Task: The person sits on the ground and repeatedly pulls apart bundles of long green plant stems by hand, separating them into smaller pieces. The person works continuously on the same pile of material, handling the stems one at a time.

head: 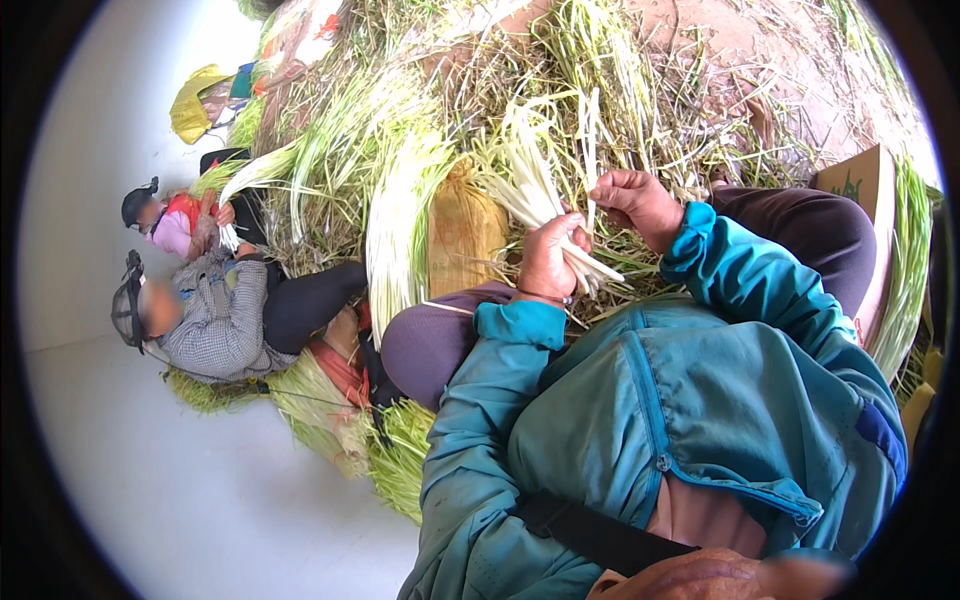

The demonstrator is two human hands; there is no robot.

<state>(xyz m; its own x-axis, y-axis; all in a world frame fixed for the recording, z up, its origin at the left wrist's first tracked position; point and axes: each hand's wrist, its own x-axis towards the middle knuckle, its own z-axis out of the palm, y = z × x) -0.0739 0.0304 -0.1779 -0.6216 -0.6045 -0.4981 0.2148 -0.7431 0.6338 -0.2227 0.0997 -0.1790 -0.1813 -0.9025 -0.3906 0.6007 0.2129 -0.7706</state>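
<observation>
My left hand (551, 255) is closed around a bunch of pale leafy stalks (531, 176), perhaps garlic chives; their white ends stick out below the fist towards my lap. Close by on the right, my right hand (637, 202) pinches a thin pale strand (592, 150) between thumb and fingers, beside the bunch. The strand's lower end lies near the left hand; whether it is joined to the bunch I cannot tell. Behind the left hand stands a yellow woven sack (466, 232). A long heap of similar stalks (397, 217) lies left of the sack, reaching my knee.
Loose stalks and dry litter (495, 67) cover the floor ahead. A cardboard box (862, 180) stands by my right knee, with more stalks (907, 270) beyond it. At the left sit a person in a checked shirt (225, 322) and another person (172, 229) holding stalks.
</observation>
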